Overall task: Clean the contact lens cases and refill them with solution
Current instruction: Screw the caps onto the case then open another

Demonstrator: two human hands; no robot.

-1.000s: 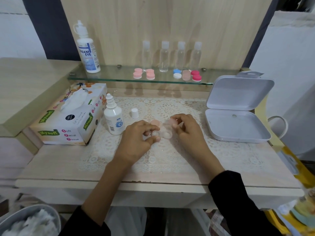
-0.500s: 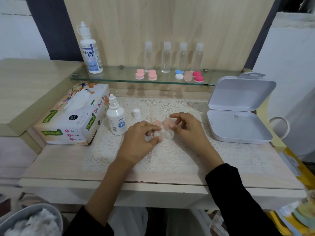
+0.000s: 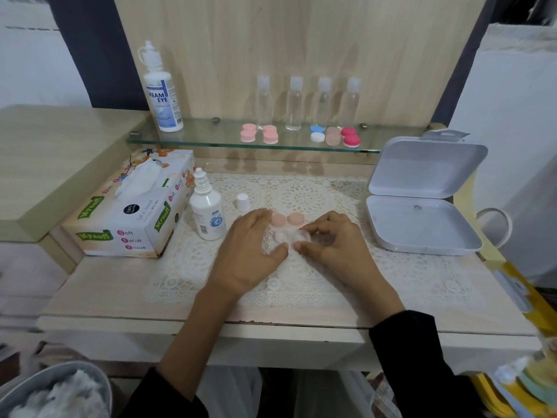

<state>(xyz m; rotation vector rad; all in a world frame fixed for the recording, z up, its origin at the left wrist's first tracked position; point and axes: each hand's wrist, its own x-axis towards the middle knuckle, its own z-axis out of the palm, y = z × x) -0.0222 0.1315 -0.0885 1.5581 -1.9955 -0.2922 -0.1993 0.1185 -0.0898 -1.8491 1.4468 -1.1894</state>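
A clear lens case (image 3: 290, 236) lies with both wells uncapped on the lace mat, its two pink caps (image 3: 287, 219) side by side just behind it. My right hand (image 3: 334, 245) pinches the case's right well between curled fingertips and thumb. My left hand (image 3: 250, 251) lies flat at the case's left end with straight fingers, its thumb tip touching the case's front edge. A small white solution bottle (image 3: 208, 215) stands uncapped left of my hands, and its white cap (image 3: 242, 202) sits beside it.
A tissue box (image 3: 132, 206) is at the left and an open white box (image 3: 422, 218) at the right. The glass shelf (image 3: 211, 140) carries a large solution bottle (image 3: 159, 89), several clear bottles and several capped lens cases (image 3: 301, 135). A bin of used tissues (image 3: 54, 393) is at lower left.
My right hand has set the pink cap down beside the other cap and taken hold of the case's right well. My left hand's fingers have straightened from their pinch.
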